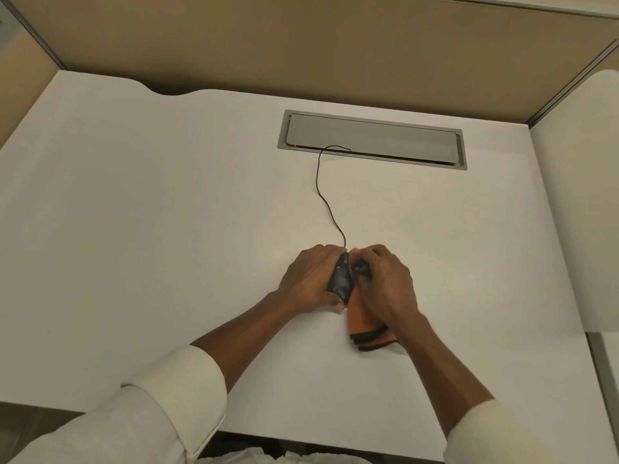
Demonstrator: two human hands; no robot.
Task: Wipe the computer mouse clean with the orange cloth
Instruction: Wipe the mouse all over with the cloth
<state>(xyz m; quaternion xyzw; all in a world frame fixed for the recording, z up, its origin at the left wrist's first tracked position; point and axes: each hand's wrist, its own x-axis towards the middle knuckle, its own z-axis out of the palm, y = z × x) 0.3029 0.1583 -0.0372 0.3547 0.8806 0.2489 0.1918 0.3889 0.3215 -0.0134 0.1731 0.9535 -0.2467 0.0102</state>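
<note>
The computer mouse [340, 279], long axis running away from the person, is gripped in the left hand [311, 276], just beside the right hand [388, 286], which clutches the orange cloth [360, 316] against its near flank.

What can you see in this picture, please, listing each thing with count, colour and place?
computer mouse: one, black, mid-desk.
cable: one, black, from computer mouse to hatch.
orange cloth: one, orange with dark edge, beside the computer mouse.
desk: one, white, fills the view.
hatch: one, grey, desk's far side.
partition: one, beige, behind the desk.
left hand: one, grips the computer mouse.
right hand: one, holds the orange cloth.
</note>
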